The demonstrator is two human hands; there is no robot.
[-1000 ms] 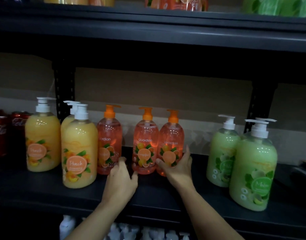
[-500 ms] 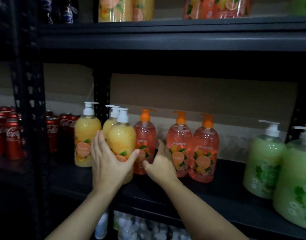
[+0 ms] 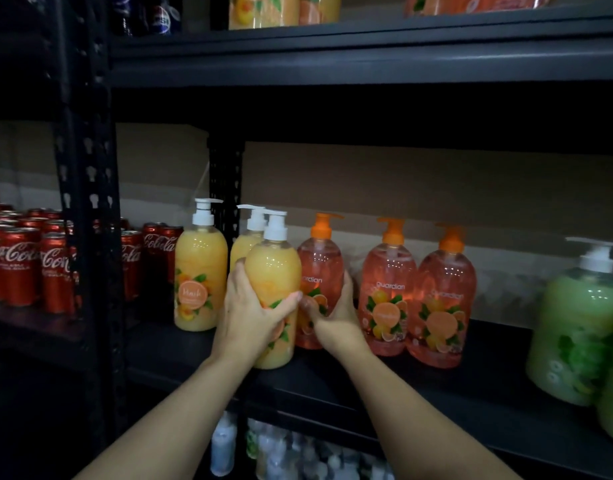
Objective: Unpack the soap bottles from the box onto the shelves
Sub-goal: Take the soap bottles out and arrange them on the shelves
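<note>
Black shelf [image 3: 436, 372] fills the view, with an upper shelf [image 3: 367, 60] above it and a perforated post [image 3: 86, 168] standing at the left. Left of and behind that post, a block of red cola cans [image 3: 21, 265] crowds the same level. Far right, a big green bottle [image 3: 575, 334] with a white pump stands well apart from the action.

Centre stage: 3 yellow bottles and 3 orange-capped ones in a loose row. The front yellow bottle [image 3: 274, 271] sits upright nearest the shelf edge, and the left hand [image 3: 249, 317] has it. Fingers [image 3: 237, 271] are curled round its left side, thumb [image 3: 287, 301] laid across the label, clamped on. Its base is down at the shelf board; whether it rests there I cannot tell. A second yellow bottle [image 3: 241, 247] hides directly behind it, and a third [image 3: 199, 271] stands just to the left, near the cans.

Right beside it, touching or nearly so, is the first orange-capped bottle [image 3: 320, 265]. The right hand [image 3: 336, 320] grips this one low, fingers [image 3: 346, 285] wrapped round the far right side, thumb on the front. The 2 thumbs almost meet between the bottles. 2 more orange-capped bottles [image 3: 388, 289] [image 3: 443, 306] press close on the right, hemming that hand in.

Down below, pale bottles [image 3: 281, 452] show, blurred.
</note>
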